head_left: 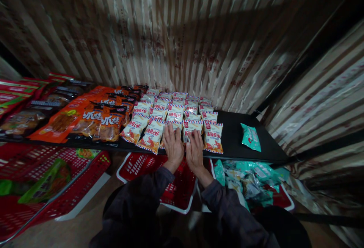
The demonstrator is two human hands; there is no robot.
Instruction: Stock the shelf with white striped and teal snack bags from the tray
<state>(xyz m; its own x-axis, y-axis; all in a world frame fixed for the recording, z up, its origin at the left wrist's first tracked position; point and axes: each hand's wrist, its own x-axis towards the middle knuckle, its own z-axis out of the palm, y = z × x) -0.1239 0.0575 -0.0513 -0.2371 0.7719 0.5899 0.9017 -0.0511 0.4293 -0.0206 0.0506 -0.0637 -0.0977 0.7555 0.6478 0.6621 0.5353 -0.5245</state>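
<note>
Rows of small white and orange snack packets (174, 112) with striped edges cover the middle of a black shelf (227, 126). My left hand (173, 147) rests on a front-row packet, fingers stretched out. Beside it, my right hand (195, 150) lies on the neighbouring front packet (193, 126), its fingers also extended. Both palms are near the shelf's front edge, and the hands partly cover those two packets. Another front packet (214, 137) sits just to the right, and one more (151, 134) lies to the left of my hands.
Orange and black snack bags (110, 121) fill the shelf's left side. A lone teal packet (250, 137) lies at the right. Below stand a red basket (136, 166), a left basket (85, 176) with green bags, and teal packets (256, 176) in another. Corrugated sheeting (170, 32) rises behind.
</note>
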